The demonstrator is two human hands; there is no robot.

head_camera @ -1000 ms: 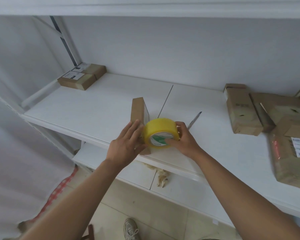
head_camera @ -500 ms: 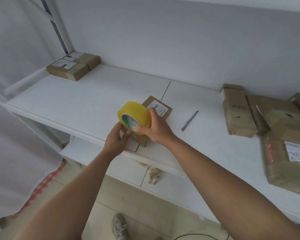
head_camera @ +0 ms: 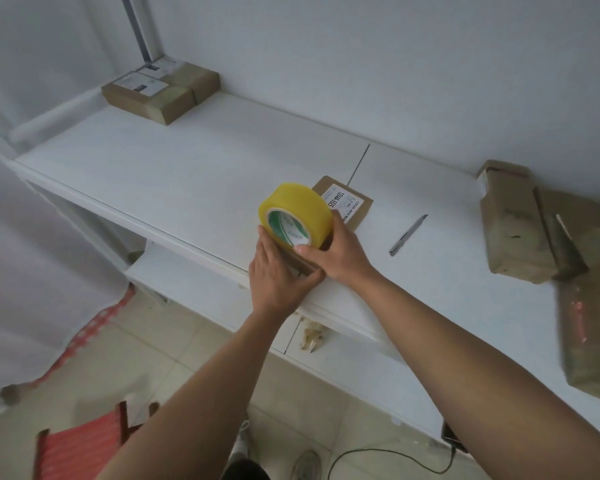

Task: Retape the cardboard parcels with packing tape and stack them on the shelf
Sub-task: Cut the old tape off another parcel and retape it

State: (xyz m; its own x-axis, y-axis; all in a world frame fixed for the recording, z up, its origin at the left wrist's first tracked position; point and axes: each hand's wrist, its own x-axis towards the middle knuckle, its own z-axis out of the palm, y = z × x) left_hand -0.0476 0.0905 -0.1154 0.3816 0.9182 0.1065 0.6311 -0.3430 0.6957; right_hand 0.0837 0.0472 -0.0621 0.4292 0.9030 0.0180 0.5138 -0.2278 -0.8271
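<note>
One small parcel [head_camera: 340, 209] lay flat on the white shelf [head_camera: 187, 174], close to its near edge, and both our hands were at it. Our right hand [head_camera: 340, 251] had its grip closed around the yellow roll of packing tape [head_camera: 295, 220], thumb on the near rim and fingers behind, with the roll held over the parcel's near half. Our left hand [head_camera: 278, 275] lay with its fingers straight along the parcel's near left side, thumb spread towards the right wrist, grasping nothing that we could see; whether it pinned a tape end there we could not tell, since the hands hid that end of the box. We judged this to be the taping step, barely begun: the next move would call for drawing the roll away to the far side across the label while the left hand kept the box from sliding. The near edge of the shelf ran just under our wrists, so the parcel had little margin there. To the left the shelf lay open as far as two stacked parcels [head_camera: 160, 91] in the far left corner. On the right a small knife [head_camera: 407, 235] lay near, and beyond it more parcels [head_camera: 513, 223] crowded the right end.
</note>
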